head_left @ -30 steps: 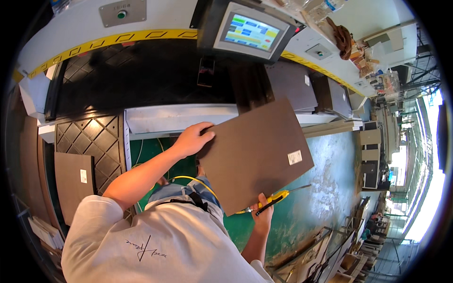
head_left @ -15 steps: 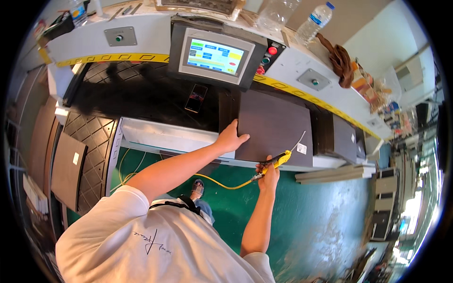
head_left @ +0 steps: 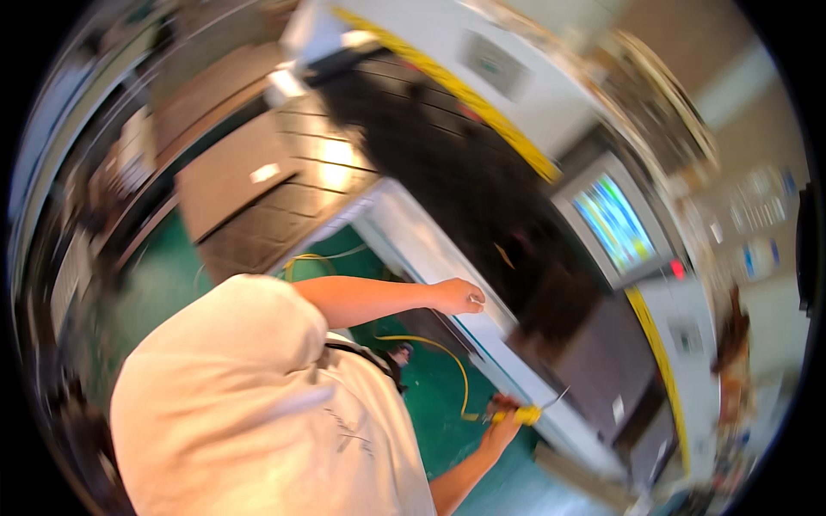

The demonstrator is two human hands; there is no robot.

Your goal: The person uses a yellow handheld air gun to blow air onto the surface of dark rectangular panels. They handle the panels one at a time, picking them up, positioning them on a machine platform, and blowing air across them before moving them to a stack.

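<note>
My right hand (head_left: 502, 433) is closed around a yellow air blow gun (head_left: 527, 415) with a thin metal nozzle. A yellow air hose (head_left: 463, 378) runs from the gun down over the floor. My left hand (head_left: 459, 297) hovers over the white front rail (head_left: 422, 245) of the machine with its fingers curled in. A small pale spot shows at those fingers, but blur hides what it is. Beyond the gun lies a dark grey panel (head_left: 598, 357) with a white label, on the black machine bed (head_left: 439, 181). Neither hand touches the panel.
To the left, a brownish panel (head_left: 228, 176) with a white label lies on a patterned side table (head_left: 314, 206). A touchscreen (head_left: 613, 219) with a red button (head_left: 677, 269) stands behind the bed, beside a yellow strip (head_left: 465, 99). Pale boards (head_left: 576, 477) sit low at the right.
The view has swung to the left and blurred. My left hand has come off the dark panel, and its fingers have curled in. The blow gun is still in my right hand.
</note>
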